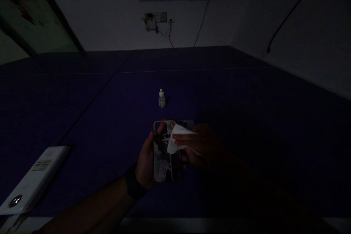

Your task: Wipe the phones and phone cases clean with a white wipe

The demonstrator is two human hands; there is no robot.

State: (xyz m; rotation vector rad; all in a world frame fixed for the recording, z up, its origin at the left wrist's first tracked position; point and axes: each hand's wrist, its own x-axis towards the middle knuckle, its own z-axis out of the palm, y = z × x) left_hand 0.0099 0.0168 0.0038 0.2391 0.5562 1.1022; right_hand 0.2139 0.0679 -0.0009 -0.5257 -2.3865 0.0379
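Observation:
My left hand (pixel 146 161), with a dark band on its wrist, is closed around a phone case (pixel 162 168). A dark and pale picture covers the case, and a camera cutout opens at its top left. In my right hand (pixel 205 146) is a folded white cloth (pixel 175 138), pressed against the upper right part of the case. Just behind the case, partly covered, lies what looks like a phone (pixel 188 122) with dark camera lenses. A small dropper bottle (pixel 162 101) with a white top stands upright beyond my hands. Dim light hides much of my right hand.
On the left lies a white device like a power bank (pixel 41 177), with printed text and a round dark window. The blue tabletop (pixel 120 98) reaches back to the wall, where sockets (pixel 159 17) and cables hang. A dark cable (pixel 293 9) runs down the right wall.

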